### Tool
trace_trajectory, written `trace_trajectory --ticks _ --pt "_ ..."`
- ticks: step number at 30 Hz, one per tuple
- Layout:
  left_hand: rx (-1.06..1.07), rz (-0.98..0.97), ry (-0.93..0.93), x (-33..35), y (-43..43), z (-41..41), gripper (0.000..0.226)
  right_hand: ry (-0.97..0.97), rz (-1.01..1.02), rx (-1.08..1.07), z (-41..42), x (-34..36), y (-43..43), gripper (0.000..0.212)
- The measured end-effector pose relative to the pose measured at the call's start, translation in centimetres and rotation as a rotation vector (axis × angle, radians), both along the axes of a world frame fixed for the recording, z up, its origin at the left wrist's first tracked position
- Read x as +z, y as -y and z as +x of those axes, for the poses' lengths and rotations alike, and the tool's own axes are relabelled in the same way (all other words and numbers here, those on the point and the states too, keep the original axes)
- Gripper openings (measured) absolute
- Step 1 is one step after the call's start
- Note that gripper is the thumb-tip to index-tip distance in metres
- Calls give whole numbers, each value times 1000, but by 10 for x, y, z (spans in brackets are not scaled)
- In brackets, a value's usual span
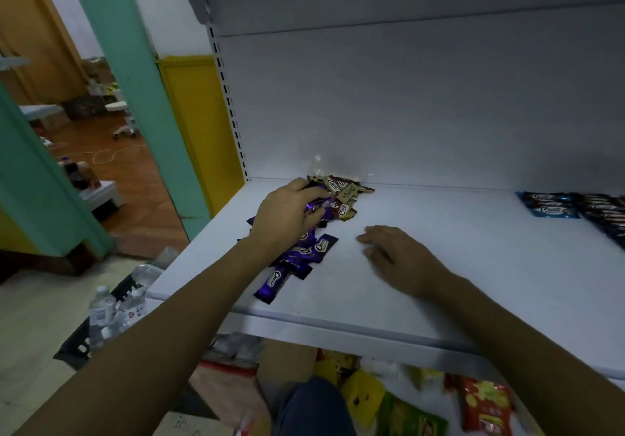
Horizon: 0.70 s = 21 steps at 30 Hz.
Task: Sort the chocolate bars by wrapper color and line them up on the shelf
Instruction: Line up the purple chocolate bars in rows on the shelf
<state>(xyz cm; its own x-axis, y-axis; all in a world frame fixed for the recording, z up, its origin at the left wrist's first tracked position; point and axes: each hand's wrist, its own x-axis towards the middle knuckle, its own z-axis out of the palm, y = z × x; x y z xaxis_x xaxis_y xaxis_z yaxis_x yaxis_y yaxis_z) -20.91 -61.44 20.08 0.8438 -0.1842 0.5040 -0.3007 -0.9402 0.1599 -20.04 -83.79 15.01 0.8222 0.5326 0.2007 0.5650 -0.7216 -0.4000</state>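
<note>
The left hand (287,212) curled around purple Choco bars (299,254) in a mixed pile on the shelf (456,249), brown bars (341,192) behind; the right hand (395,253) lay flat and open nearby. A dragging forearm could likely have swept the front purple bar (272,283) off the edge.

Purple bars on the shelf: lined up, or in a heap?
In a heap. The purple bars lie crossed at odd angles on the shelf, overlapping, and the left hand grips some.
</note>
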Motion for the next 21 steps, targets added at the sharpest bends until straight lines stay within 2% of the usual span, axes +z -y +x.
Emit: trace_trajectory --ticks 11,21 --pt "-21 -194 56 0 0 18 29 6 34 30 4 -6 -1 40" --pt "-22 -179 208 7 -8 15 28 34 28 64 5 -9 1 38"
